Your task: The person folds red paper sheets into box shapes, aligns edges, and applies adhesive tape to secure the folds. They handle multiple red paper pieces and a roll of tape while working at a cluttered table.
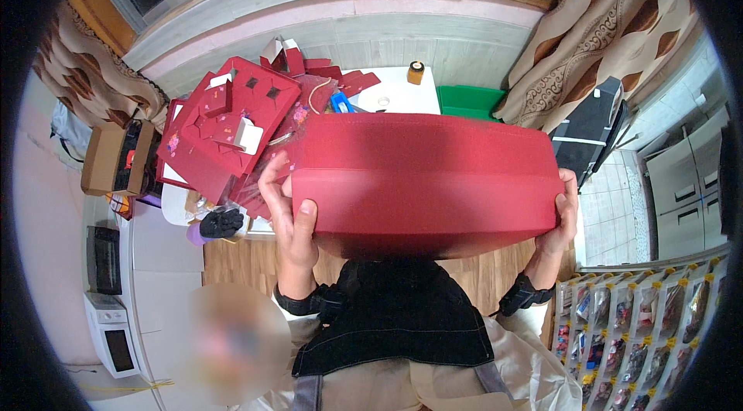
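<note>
A large red box (426, 194) with folded edges is held up in front of me, its long side running left to right. My left hand (292, 217) grips its left end, with the thumb on the near face and the fingers behind the edge. At the other end, my right hand (567, 214) is wrapped round the corner. What lies inside or beneath the box cannot be seen. Beyond its left end, flat red cardboard pieces (193, 144) with flower prints are heaped on a white table (402, 80).
A small amber jar with a dark lid (416, 73) and a blue tool (340, 102) sit on the table. Behind stands a green bin (470, 101). An open brown carton (108, 159) is at left. Hanging pocket organizers (635, 318) fill the lower right.
</note>
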A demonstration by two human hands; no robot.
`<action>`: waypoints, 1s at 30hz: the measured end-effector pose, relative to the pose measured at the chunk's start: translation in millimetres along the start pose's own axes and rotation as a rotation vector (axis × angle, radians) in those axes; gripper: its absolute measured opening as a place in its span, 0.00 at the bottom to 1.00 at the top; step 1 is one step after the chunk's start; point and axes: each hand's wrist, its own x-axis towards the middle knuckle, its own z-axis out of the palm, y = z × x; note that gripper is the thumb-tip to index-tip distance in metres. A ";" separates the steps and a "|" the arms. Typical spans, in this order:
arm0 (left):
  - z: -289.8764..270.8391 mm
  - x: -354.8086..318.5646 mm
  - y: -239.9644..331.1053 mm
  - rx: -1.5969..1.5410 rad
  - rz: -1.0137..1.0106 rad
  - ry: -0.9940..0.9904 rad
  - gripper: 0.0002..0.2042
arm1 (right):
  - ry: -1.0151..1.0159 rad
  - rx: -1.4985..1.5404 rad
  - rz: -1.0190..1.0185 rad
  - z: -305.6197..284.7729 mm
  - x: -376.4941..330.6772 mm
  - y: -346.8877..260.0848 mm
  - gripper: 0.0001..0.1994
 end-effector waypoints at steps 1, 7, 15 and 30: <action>-5.2 -2.3 -5.8 0.025 -0.024 -0.012 0.34 | -0.028 0.001 -0.024 -3.8 0.1 1.1 0.24; -66.1 -43.9 -45.8 -0.455 -0.351 -0.165 0.34 | 0.186 0.219 -0.090 -20.5 -22.4 2.8 0.23; -94.7 -31.8 2.4 0.061 -0.735 -1.144 0.26 | -0.349 -0.357 -0.046 17.5 -36.7 -49.4 0.23; -6.0 14.8 57.7 0.274 -1.195 -1.240 0.21 | -1.619 -0.684 0.466 81.4 27.4 -110.6 0.12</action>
